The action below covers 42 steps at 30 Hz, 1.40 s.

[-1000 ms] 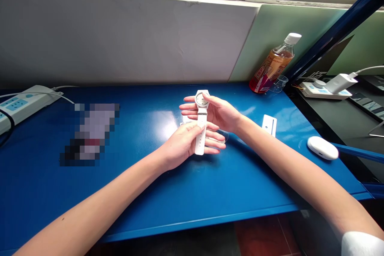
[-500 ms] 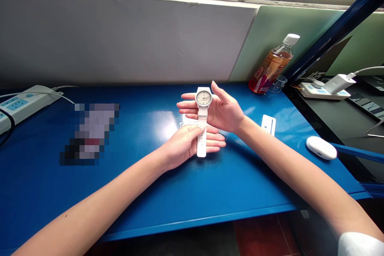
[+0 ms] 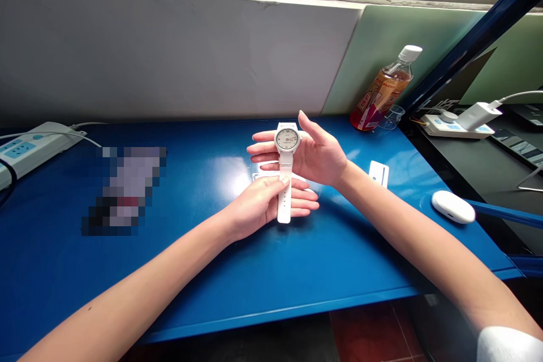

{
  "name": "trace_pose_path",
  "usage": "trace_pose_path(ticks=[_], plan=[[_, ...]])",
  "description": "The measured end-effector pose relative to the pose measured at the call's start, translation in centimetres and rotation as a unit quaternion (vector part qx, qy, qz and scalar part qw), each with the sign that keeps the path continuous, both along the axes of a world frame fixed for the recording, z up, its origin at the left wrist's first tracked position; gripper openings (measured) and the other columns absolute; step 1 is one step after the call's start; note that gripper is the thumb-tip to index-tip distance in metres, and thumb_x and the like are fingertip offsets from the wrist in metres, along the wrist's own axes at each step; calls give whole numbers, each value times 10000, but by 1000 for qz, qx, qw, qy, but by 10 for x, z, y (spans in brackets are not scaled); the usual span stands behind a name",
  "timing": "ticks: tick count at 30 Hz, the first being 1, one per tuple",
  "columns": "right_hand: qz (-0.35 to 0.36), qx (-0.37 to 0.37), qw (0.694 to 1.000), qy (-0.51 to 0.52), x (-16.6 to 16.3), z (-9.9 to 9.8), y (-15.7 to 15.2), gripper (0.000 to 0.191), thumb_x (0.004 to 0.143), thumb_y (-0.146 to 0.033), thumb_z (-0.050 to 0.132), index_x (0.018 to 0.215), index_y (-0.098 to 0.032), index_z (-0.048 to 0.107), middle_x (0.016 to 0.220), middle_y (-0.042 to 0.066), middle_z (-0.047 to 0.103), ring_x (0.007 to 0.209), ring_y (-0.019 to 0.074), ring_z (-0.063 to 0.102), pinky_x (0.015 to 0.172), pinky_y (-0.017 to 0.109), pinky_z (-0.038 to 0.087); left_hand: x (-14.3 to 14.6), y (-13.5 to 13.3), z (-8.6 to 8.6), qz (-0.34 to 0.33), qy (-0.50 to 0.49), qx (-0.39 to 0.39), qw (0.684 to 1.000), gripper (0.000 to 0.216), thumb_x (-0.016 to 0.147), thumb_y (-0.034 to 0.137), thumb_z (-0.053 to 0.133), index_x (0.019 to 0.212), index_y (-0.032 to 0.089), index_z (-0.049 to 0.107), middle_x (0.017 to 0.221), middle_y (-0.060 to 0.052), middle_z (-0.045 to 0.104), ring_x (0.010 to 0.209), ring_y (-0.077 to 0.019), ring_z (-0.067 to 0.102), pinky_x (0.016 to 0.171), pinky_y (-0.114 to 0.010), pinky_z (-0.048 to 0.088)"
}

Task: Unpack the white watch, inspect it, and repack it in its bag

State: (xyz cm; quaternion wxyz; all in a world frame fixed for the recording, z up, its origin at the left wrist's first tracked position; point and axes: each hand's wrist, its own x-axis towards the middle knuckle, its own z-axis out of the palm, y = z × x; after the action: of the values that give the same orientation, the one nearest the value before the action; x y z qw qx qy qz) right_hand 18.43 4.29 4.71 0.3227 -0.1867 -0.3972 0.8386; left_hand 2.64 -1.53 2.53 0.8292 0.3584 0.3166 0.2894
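Note:
A white wristwatch (image 3: 287,139) with a round pale dial and numerals is held upright over the blue table, its strap hanging straight down. My left hand (image 3: 257,203) pinches the strap's lower half, thumb on top and fingers stretched out flat behind it. Behind the watch head is my right hand (image 3: 316,153), palm up, with fingers extended to the left and thumb raised. The dial appears to rest against those fingers; whether they carry weight I cannot tell. Below the hands, a clear and white item (image 3: 257,175) on the table is mostly hidden.
On the blue table (image 3: 203,271) a blurred-out flat item (image 3: 136,181) and a power strip (image 3: 38,147) are at left. To the right are a white card-like piece (image 3: 379,173), a white rounded case (image 3: 453,207) and a drink bottle (image 3: 382,93). Another power strip (image 3: 458,127) sits beyond the blue frame.
The view has shifted very slightly. Both hands and the watch keep nearly the same pose.

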Motion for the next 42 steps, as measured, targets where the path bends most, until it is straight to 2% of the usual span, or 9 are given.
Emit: trace_pose_path(ticks=[8, 17, 28, 35, 42], plan=[[-4, 10, 1000, -16, 1, 4, -1, 772, 963, -720, 235, 1134, -142, 717, 1182, 144, 745, 1126, 270, 685, 1023, 430, 496, 0, 1, -2, -3, -3, -11, 1000, 341, 1049, 222, 391, 1172, 3, 621, 1211, -297, 678, 1076, -324, 717, 928, -425, 573], [11, 19, 1000, 17, 2, 0, -1, 801, 981, -691, 188, 1143, -111, 715, 1191, 155, 743, 1110, 262, 691, 1056, 421, 471, -1, 0, -1, -2, 2, -11, 1000, 347, 1049, 220, 392, 1169, -6, 626, 1217, -307, 672, 1091, -334, 710, 958, -444, 555], [0, -20, 1000, -1, 0, 3, 0, 804, 966, -715, 222, 1151, -101, 707, 1173, 174, 745, 1114, 268, 691, 1034, 424, 494, 0, 0, -1, -2, -9, -11, 1000, 342, 1038, 226, 422, 1150, -6, 647, 1197, -301, 683, 1072, -331, 718, 943, -437, 561], [14, -18, 1000, 21, 1, 1, 1, 819, 993, -670, 159, 1121, -76, 708, 1179, 187, 739, 1136, 267, 682, 1054, 424, 478, -1, 1, -4, -10, -24, -13, 1000, 342, 1033, 241, 436, 1147, 12, 663, 1194, -285, 692, 1078, -330, 715, 965, -457, 546], [14, -20, 1000, 19, 1, 0, 1, 751, 1001, -613, 183, 1143, -79, 692, 1190, 183, 735, 1135, 267, 681, 1049, 428, 482, -1, 1, -6, -15, -40, -4, 999, 341, 1023, 266, 477, 1146, 21, 681, 1188, -274, 699, 1076, -330, 715, 967, -454, 544]])
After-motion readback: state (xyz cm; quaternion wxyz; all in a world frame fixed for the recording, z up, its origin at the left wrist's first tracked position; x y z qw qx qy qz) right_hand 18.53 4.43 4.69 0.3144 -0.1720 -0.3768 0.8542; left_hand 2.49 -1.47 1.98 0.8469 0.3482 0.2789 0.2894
